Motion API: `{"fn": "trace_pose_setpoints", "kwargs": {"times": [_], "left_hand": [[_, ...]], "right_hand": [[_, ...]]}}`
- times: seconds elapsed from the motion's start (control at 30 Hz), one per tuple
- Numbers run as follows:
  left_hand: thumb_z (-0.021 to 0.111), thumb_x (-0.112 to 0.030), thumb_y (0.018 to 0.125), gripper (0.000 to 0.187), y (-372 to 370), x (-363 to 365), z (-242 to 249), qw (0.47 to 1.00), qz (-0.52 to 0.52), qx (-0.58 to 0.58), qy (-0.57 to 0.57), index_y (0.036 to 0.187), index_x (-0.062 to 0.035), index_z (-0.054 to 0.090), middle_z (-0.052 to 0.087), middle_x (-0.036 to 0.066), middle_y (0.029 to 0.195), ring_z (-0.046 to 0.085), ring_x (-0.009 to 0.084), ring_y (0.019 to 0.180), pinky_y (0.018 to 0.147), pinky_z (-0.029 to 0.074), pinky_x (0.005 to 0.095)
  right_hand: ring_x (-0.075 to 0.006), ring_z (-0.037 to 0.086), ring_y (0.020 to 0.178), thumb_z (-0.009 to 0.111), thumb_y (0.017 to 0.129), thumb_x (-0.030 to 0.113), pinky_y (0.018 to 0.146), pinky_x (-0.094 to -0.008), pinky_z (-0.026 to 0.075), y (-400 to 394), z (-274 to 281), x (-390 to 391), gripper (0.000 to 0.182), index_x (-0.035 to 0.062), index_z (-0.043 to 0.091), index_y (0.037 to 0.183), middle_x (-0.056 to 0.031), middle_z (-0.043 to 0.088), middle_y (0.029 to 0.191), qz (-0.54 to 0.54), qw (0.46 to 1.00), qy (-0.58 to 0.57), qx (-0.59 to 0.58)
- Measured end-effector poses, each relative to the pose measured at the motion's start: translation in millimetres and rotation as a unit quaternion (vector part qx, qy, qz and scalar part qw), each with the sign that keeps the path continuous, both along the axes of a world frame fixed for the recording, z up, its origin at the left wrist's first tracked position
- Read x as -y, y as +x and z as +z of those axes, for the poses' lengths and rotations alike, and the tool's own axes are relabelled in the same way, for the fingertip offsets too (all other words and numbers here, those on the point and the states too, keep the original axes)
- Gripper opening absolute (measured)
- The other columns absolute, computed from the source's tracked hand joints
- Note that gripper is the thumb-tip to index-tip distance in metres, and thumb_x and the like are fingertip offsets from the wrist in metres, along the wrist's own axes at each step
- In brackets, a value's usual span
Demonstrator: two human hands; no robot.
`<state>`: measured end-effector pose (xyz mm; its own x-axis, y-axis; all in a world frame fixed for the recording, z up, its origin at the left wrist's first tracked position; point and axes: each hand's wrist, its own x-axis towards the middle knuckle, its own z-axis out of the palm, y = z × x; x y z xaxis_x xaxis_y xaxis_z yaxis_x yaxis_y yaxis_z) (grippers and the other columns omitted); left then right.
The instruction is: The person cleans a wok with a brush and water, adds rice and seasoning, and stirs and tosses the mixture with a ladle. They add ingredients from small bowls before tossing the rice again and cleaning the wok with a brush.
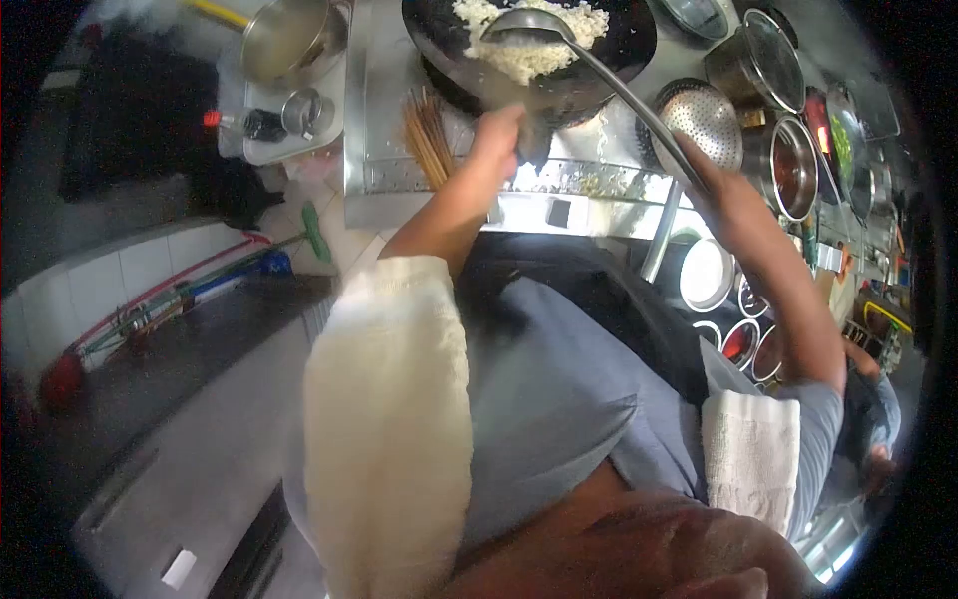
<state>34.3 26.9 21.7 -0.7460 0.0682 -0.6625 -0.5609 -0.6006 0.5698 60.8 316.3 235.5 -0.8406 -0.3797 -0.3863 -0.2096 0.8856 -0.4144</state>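
Up front sits a black wok (631, 45) with white rice (529, 65) in it, grains spread over its middle. My left hand (499, 138) is closed at the near edge of the wok, around its handle, which is mostly hidden and blurred. In my right hand (717, 190) is the long handle of a metal ladle (624, 95). The ladle's bowl lies over the rice. Just left of my left hand stands a bamboo wok brush (427, 135). A round perforated skimmer (704, 118) rests close to my right hand.
Metal pots (793, 165) and a strainer (773, 60) crowd the right side. Lower right are white containers (707, 272), some holding red contents. At left, a pan of liquid (284, 45) and a bottle with a red cap (244, 123) stand. Another person's arm (873, 384) shows far right.
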Motion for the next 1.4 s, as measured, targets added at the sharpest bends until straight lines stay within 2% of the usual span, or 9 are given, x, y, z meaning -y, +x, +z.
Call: {"fn": "trace_pose_setpoints", "kwargs": {"times": [0.1, 0.23, 0.5, 0.57, 0.77, 0.9, 1.03, 1.1, 1.4], "left_hand": [[0.059, -0.014, 0.086, 0.013, 30.8, -22.5, 66.6, 0.994, 0.108, 0.023, 0.019, 0.085, -0.0025, 0.066, 0.063, 0.009, 0.079, 0.060, 0.0198, 0.069, 0.060, 0.048, 0.0343], [0.059, -0.015, 0.086, 0.015, 24.8, -15.0, 30.8, 0.997, -0.014, 0.007, -0.073, 0.080, -0.0022, 0.064, 0.059, 0.005, 0.072, 0.056, 0.0200, 0.058, 0.055, 0.045, 0.0350], [0.052, -0.018, 0.091, 0.020, 101.1, 2.9, -29.1, 0.887, -0.055, -0.335, -0.314, 0.096, -0.0037, 0.065, 0.068, 0.013, 0.094, 0.066, 0.0254, 0.082, 0.075, 0.052, 0.0407], [0.051, -0.019, 0.091, 0.021, 52.9, -0.9, 6.4, 0.999, -0.036, 0.005, -0.001, 0.090, -0.0015, 0.063, 0.066, 0.010, 0.086, 0.066, 0.0240, 0.074, 0.068, 0.054, 0.0414], [0.057, -0.016, 0.085, 0.018, 15.3, -5.9, 43.6, 0.998, -0.007, -0.017, -0.055, 0.071, -0.0048, 0.060, 0.054, 0.004, 0.065, 0.054, 0.0179, 0.055, 0.050, 0.042, 0.0363], [0.053, -0.019, 0.090, 0.020, 49.1, -5.3, -5.3, 0.998, -0.010, -0.010, -0.063, 0.088, -0.0019, 0.063, 0.064, 0.008, 0.079, 0.065, 0.0212, 0.073, 0.062, 0.053, 0.0370], [0.056, -0.017, 0.089, 0.021, 81.0, 10.7, -11.9, 0.891, -0.119, -0.274, -0.342, 0.093, 0.0021, 0.064, 0.065, 0.009, 0.081, 0.066, 0.0233, 0.076, 0.064, 0.054, 0.0429], [0.057, -0.018, 0.088, 0.020, 38.4, 9.3, 6.2, 0.999, -0.007, 0.038, -0.018, 0.088, 0.0006, 0.063, 0.065, 0.009, 0.078, 0.066, 0.0238, 0.070, 0.059, 0.054, 0.0426], [0.058, -0.017, 0.086, 0.014, -19.6, 6.1, -3.5, 0.999, -0.036, -0.021, -0.010, 0.082, -0.0046, 0.061, 0.059, 0.006, 0.070, 0.060, 0.0212, 0.058, 0.054, 0.053, 0.0388]], "right_hand": [[-0.0421, 0.065, 0.094, 0.058, 0.088, 0.006, 0.083, -0.0474, 0.048, 25.2, 48.3, 7.7, 0.072, 0.0258, 0.030, 0.152, -0.0274, 0.066, 0.098, -0.002, 0.990, 0.079, 0.116], [-0.0430, 0.064, 0.091, 0.055, 0.088, 0.006, 0.081, -0.0499, 0.050, 10.9, -7.3, 35.1, 0.073, 0.0225, 0.025, 0.153, -0.0285, 0.063, 0.102, -0.010, 0.987, 0.137, 0.086], [-0.0436, 0.064, 0.097, 0.055, 0.093, 0.013, 0.087, -0.0475, 0.050, 34.0, -79.3, 7.0, 0.062, 0.0229, 0.032, 0.150, -0.0250, 0.061, 0.119, -0.041, 0.980, -0.122, -0.153], [-0.0432, 0.063, 0.104, 0.057, 0.092, 0.012, 0.091, -0.0455, 0.048, 41.7, -30.4, -1.0, 0.061, 0.0217, 0.035, 0.149, -0.0264, 0.062, 0.118, -0.101, 0.987, -0.124, 0.016], [-0.0402, 0.064, 0.100, 0.053, 0.089, 0.001, 0.090, -0.0450, 0.049, 26.3, -30.1, 19.5, 0.070, 0.0234, 0.031, 0.152, -0.0235, 0.062, 0.115, -0.041, 0.990, 0.089, 0.103], [-0.0404, 0.062, 0.082, 0.048, 0.092, 0.006, 0.078, -0.0504, 0.050, 3.6, -105.8, 37.9, 0.068, 0.0258, 0.025, 0.153, -0.0215, 0.061, 0.093, -0.047, 0.981, 0.132, -0.137], [-0.0434, 0.063, 0.098, 0.056, 0.092, 0.013, 0.083, -0.0493, 0.052, 35.1, -89.7, 20.4, 0.065, 0.0223, 0.030, 0.151, -0.0237, 0.063, 0.113, -0.099, 0.976, -0.041, -0.187], [-0.0421, 0.061, 0.107, 0.058, 0.091, 0.013, 0.089, -0.0480, 0.050, 42.2, -64.6, 17.3, 0.066, 0.0242, 0.032, 0.150, -0.0236, 0.061, 0.121, -0.132, 0.974, -0.107, -0.147], [-0.0438, 0.064, 0.090, 0.055, 0.091, 0.015, 0.081, -0.0507, 0.051, -54.5, -107.3, 57.3, 0.065, 0.0235, 0.030, 0.151, -0.0274, 0.065, 0.104, -0.076, 0.995, 0.053, -0.032]]}}
